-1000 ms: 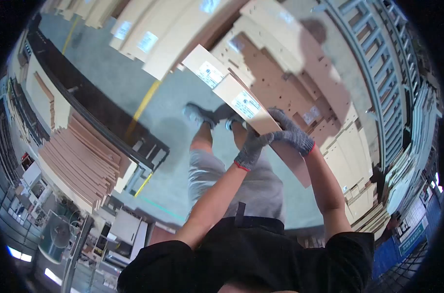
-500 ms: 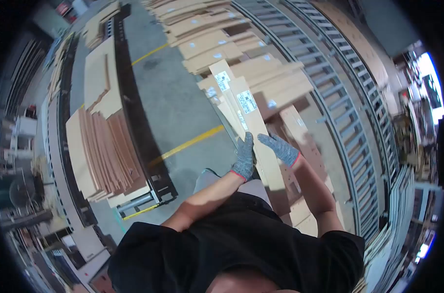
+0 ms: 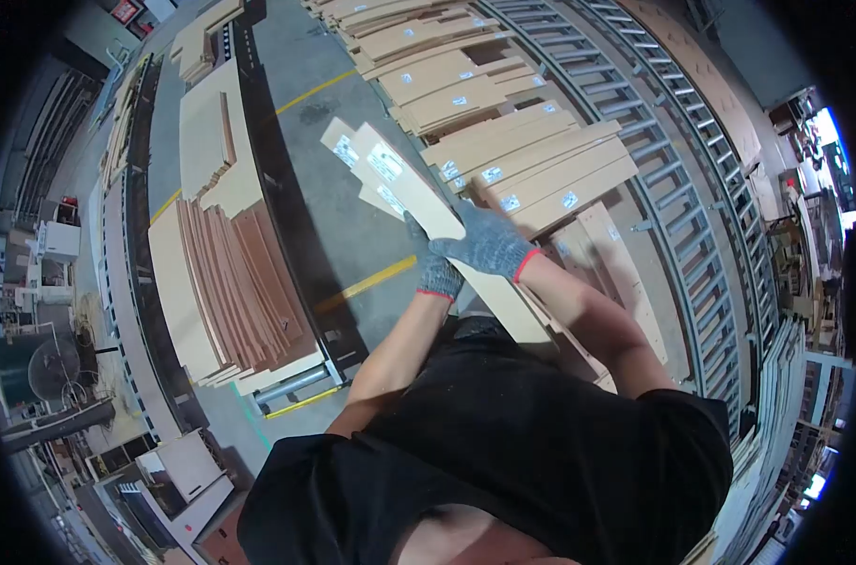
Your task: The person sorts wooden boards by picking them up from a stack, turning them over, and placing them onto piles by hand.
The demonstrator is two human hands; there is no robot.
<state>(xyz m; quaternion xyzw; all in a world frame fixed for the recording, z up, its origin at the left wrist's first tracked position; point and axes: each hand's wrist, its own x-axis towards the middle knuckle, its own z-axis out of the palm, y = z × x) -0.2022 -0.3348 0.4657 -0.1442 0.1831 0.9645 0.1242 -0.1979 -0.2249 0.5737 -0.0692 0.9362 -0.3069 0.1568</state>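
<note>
A fanned bundle of several long, narrow wooden boards (image 3: 428, 202) is held out in front of my body, slanting up to the left. White printed labels (image 3: 385, 162) show near the boards' far ends. My left hand (image 3: 435, 268), in a grey knit glove with a red cuff, grips the bundle from its left side, its fingers partly hidden. Over the top and right edge of the boards lies my right hand (image 3: 484, 243), gloved the same way, closed around them. The near ends of the boards reach down towards my right forearm.
Stacked labelled panels (image 3: 531, 155) lie to the right, beside a roller conveyor (image 3: 659, 174). More boards (image 3: 602, 254) sit close to my right arm. On the left, a pile of brown boards (image 3: 235, 282) rests on another conveyor (image 3: 301, 383). Yellow lines (image 3: 366, 284) mark the floor.
The boards have swung to the left and fan out more at their far ends. My right hand has moved left, from their right edge to a grip over them.
</note>
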